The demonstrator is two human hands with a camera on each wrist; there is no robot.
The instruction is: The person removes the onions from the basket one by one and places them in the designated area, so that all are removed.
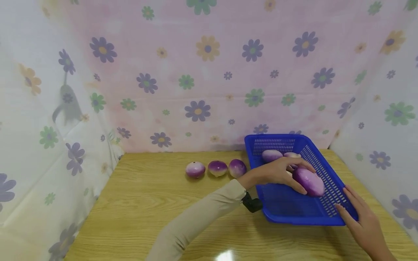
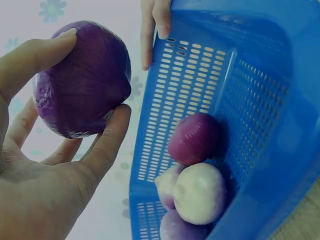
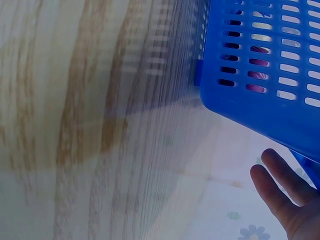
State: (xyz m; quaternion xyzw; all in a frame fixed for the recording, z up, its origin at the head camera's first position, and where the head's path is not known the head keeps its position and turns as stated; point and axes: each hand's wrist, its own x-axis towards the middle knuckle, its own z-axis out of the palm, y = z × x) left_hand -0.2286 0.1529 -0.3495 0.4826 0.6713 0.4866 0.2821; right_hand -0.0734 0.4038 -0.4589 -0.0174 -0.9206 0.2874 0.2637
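My left hand [image 1: 283,173] reaches into the blue basket [image 1: 281,208] and grips a purple-and-white onion [image 1: 308,181], held above the basket floor. In the left wrist view its fingers [image 2: 35,55] and thumb curl round that onion [image 2: 85,80]. More onions [image 1: 271,155] lie at the basket's far end, also seen as a small pile of onions [image 2: 195,170]. Three onions [image 1: 217,168] sit in a row on the wooden table [image 1: 143,203] left of the basket. My right hand [image 1: 357,214] rests with straight fingers on the basket's near right corner; its fingers [image 3: 277,187] lie beside the basket wall [image 3: 260,65].
Floral cloth walls [image 1: 209,72] close in the table at the back and on both sides. A black wrist camera mount [image 1: 251,203] sits under my left sleeve. Bare tabletop stretches left of and in front of the basket.
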